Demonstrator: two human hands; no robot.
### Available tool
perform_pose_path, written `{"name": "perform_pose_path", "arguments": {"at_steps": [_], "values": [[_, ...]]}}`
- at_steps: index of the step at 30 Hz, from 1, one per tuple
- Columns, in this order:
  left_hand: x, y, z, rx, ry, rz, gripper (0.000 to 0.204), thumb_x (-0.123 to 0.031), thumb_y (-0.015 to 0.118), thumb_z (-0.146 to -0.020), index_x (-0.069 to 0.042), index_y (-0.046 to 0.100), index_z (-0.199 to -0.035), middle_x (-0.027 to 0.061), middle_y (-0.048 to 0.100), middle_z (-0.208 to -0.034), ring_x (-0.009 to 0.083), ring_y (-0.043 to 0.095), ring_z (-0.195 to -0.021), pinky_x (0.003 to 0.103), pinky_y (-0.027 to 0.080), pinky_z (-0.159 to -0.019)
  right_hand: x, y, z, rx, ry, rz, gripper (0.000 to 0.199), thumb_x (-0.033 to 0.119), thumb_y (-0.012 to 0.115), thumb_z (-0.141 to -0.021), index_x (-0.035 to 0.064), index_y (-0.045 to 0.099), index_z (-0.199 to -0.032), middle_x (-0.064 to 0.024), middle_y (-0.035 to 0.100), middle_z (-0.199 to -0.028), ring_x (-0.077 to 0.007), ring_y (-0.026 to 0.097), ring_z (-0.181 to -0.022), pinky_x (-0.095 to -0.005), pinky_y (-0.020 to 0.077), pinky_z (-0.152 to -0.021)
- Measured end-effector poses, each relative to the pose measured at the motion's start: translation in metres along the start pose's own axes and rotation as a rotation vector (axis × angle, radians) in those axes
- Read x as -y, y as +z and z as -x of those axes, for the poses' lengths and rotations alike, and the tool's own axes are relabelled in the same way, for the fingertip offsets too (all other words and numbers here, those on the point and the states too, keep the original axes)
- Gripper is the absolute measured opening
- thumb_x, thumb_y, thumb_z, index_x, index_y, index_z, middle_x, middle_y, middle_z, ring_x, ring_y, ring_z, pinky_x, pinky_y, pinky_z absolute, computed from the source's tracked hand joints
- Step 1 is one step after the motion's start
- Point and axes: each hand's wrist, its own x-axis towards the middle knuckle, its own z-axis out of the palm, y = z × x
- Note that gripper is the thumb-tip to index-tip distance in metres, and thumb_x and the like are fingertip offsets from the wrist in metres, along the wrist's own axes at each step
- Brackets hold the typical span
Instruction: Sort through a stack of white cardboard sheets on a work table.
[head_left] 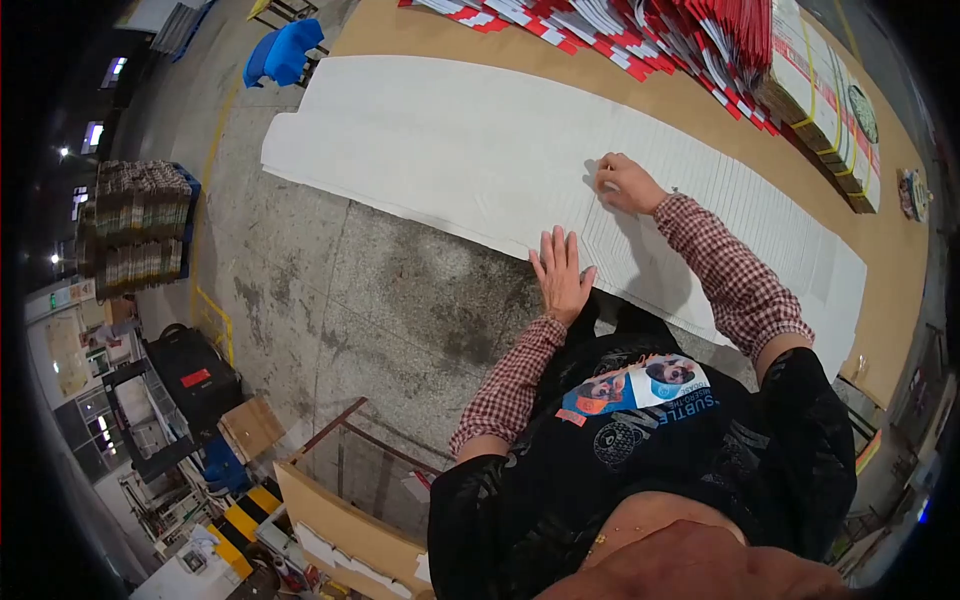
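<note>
A long white sheet (440, 140) stretches across the table in front of me. On its right part, many closely spaced parallel edges show, like overlapping sheets in a fanned stack (770, 215). My left hand (562, 272) lies flat at the near edge of the white sheet, its fingers stretched out and pointing away from me. Farther out and to the right, my right hand (630, 186) is curled just over the sheet, thumb and fingers drawn together. Whatever sits in that pinch, if anything, is too small to make out. Checked sleeve covers wrap both forearms.
Brown board (400, 35) covers the table. Red-and-white folded printed pieces (640, 35) lie along its far side, beside a strapped bundle of printed cartons (825, 110). A blue-covered stool (283, 53) stands beyond the left end. Stacked cardboard (140, 225) sits farther left on the concrete floor.
</note>
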Motion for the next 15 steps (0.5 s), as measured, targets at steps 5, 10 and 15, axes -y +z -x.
{"name": "perform_pose_path", "arguments": {"at_steps": [5, 10, 15], "values": [[0.003, 0.000, -0.003, -0.065, -0.006, 0.055, 0.073, -0.034, 0.054, -0.078, 0.001, 0.021, -0.132, 0.0175, 0.012, -0.140, 0.0347, 0.008, -0.130, 0.053, 0.006, -0.102, -0.001, 0.003, -0.016, -0.107, -0.035, -0.081, 0.022, 0.004, 0.063, -0.061, 0.0076, 0.059, -0.082, -0.0091, 0.049, -0.091, -0.0273, 0.047, -0.091, -0.0349, 0.0410, -0.080], [0.004, 0.004, -0.007, -0.103, 0.049, 0.042, 0.074, -0.038, 0.054, -0.077, 0.002, 0.022, -0.131, 0.0186, 0.019, -0.139, 0.0357, 0.014, -0.128, 0.051, 0.011, -0.101, -0.018, 0.011, -0.028, -0.166, -0.187, -0.055, 0.015, 0.010, 0.060, -0.057, 0.0082, 0.054, -0.070, -0.0108, 0.051, -0.078, -0.0291, 0.049, -0.079, -0.0376, 0.0411, -0.069], [0.022, 0.009, 0.010, -0.098, 0.011, -0.055, 0.072, -0.044, 0.048, -0.080, 0.002, 0.026, -0.131, 0.0191, 0.022, -0.138, 0.0353, 0.017, -0.128, 0.051, 0.015, -0.100, -0.004, 0.036, -0.034, 0.009, 0.161, -0.274, 0.032, 0.035, 0.061, -0.074, 0.0047, 0.053, -0.067, -0.0103, 0.053, -0.058, -0.0216, 0.050, -0.052, -0.0349, 0.0403, -0.051]]}}
